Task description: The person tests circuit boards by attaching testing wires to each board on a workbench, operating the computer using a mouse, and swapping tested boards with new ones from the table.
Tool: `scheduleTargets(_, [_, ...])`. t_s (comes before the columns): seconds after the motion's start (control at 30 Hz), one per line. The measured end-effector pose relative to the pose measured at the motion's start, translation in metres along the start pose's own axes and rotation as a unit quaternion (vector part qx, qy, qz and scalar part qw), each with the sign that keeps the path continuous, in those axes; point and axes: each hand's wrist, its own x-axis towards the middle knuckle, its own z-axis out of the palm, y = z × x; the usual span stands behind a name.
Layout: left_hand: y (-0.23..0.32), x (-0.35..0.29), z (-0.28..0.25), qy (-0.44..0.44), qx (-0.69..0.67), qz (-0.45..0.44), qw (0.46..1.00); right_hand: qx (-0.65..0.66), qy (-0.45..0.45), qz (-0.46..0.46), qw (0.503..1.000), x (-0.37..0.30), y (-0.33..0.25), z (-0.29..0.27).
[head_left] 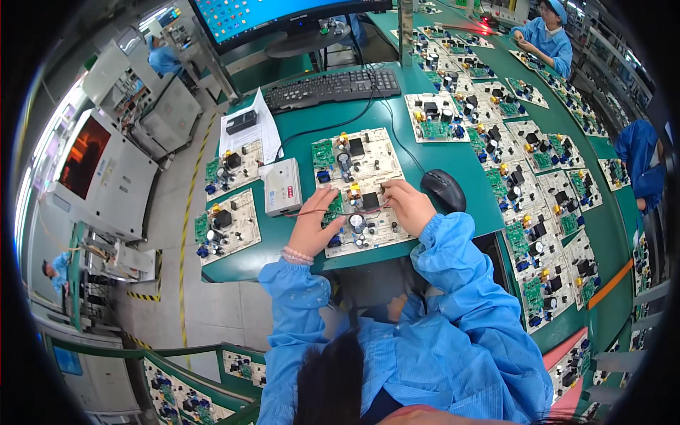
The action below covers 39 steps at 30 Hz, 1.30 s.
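Note:
A cream circuit board [386, 232] with black, blue and green parts lies at the near edge of the green bench. My left hand [312, 221] rests over its left side, fingers spread, next to a small green daughter board. Above the board's right side, my right hand [411, 207] is closed in a pinch at the end of a thin red and black cable [348, 213]. That cable crosses the board from a white box [282, 187] with a red display, just left of my left hand. Behind lies a second circuit board [379, 145], touching or nearly touching the first.
A black mouse [443, 190] sits right of my right hand. At the back are a keyboard [333, 90] and a monitor [276, 18]. Two more boards [237, 237] lie at left, below a black box [241, 122] on paper. Rows of boards [520, 185] fill the right; a co-worker [549, 39] sits beyond.

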Motion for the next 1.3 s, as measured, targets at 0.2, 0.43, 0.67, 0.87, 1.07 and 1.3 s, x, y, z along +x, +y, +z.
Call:
scheduleTargets(0.2, [0.000, 0.001, 0.000, -0.011, 0.009, -0.003, 1.000, -0.024, -0.031, -0.009, 0.999, -0.001, 0.002, -0.002])
scheduleTargets(0.43, [-0.003, 0.003, -0.001, -0.015, -0.001, -0.005, 1.000, -0.036, -0.028, -0.018, 0.999, 0.002, 0.003, 0.001])
scheduleTargets(0.67, [0.000, 0.003, -0.004, -0.004, 0.000, 0.006, 1.000, -0.165, -0.061, -0.065, 0.982, 0.004, -0.002, 0.000])
scheduleTargets(0.87, [0.000, 0.003, 0.005, -0.007, -0.007, 0.006, 1.000, -0.172, -0.053, -0.061, 0.982, -0.002, 0.001, -0.004])
scheduleTargets(1.07, [-0.005, -0.003, 0.003, 0.008, -0.005, 0.001, 1.000, -0.164, 0.081, -0.070, 0.981, -0.014, -0.032, -0.046])
scheduleTargets(1.3, [0.002, 0.000, -0.001, 0.007, -0.019, 0.005, 1.000, -0.292, 0.050, 0.052, 0.954, -0.038, 0.027, -0.076])
